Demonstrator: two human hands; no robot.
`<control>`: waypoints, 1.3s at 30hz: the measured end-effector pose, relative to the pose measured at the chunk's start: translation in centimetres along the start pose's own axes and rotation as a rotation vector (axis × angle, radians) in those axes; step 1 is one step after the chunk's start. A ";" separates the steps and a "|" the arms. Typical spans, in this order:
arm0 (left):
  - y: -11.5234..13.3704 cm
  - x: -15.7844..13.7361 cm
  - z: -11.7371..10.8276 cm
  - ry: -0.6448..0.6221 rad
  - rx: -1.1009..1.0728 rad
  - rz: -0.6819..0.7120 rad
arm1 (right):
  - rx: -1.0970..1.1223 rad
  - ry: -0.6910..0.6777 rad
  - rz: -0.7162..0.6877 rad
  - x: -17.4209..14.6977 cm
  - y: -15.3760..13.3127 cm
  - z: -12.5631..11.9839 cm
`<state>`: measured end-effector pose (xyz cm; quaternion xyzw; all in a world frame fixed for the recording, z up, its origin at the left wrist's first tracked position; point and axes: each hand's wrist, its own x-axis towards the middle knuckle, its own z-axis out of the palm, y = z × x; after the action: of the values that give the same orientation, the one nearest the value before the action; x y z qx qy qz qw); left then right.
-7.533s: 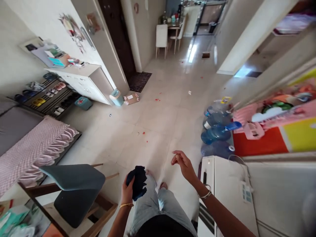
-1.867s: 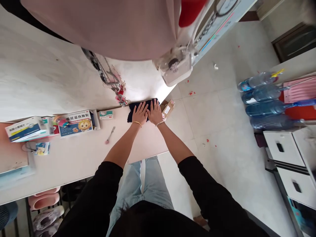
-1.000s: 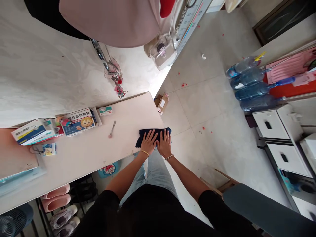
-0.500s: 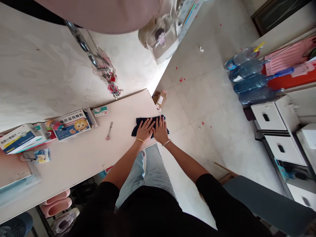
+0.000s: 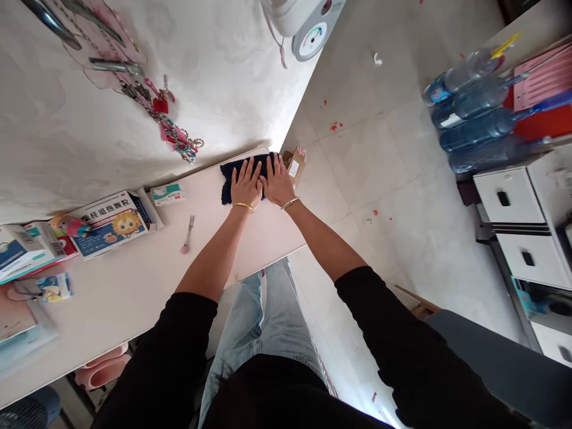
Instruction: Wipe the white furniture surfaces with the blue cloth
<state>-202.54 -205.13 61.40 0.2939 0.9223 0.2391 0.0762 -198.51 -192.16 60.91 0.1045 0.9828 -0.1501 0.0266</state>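
Note:
A dark navy cloth (image 5: 227, 177) lies spread on the pale tabletop (image 5: 272, 233), close to the wall at the table's far right end. My left hand (image 5: 244, 186) presses flat on it with fingers stretched out. Beside it, my right hand (image 5: 277, 183) also rests flat on the cloth, its fingers extended toward the far edge. The thumbs meet or nearly meet between the hands. Part of the cloth is hidden beneath both palms. To the left of my left arm lies a small pink-tipped brush (image 5: 187, 234).
Along the wall stand a small white-and-teal box (image 5: 168, 193) and a medicine box (image 5: 109, 223). Hair ties and chains (image 5: 179, 140) hang from a hook above. A cardboard box (image 5: 296, 164) is past the table's end. Large bottles (image 5: 478, 128) and white drawers (image 5: 509, 199) stand right.
Both hands have slid the cloth away from the table's near edge toward the wall. The camera view has shifted, and the hanging items now appear farther left.

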 end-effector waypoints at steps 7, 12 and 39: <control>-0.5 3.2 -0.2 0.026 -0.033 -0.056 | -0.042 -0.055 -0.013 4.1 0.1 -0.5; -0.9 3.0 0.2 0.058 -0.103 -0.066 | -0.141 -0.002 -0.082 3.5 -0.5 -0.9; -6.0 -5.7 -3.1 0.149 0.015 -0.485 | -0.107 -0.019 -0.469 2.0 -9.8 2.4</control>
<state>-201.78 -213.94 61.22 0.0462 0.9707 0.2279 0.0609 -202.53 -201.65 61.26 -0.1296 0.9864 -0.1011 0.0059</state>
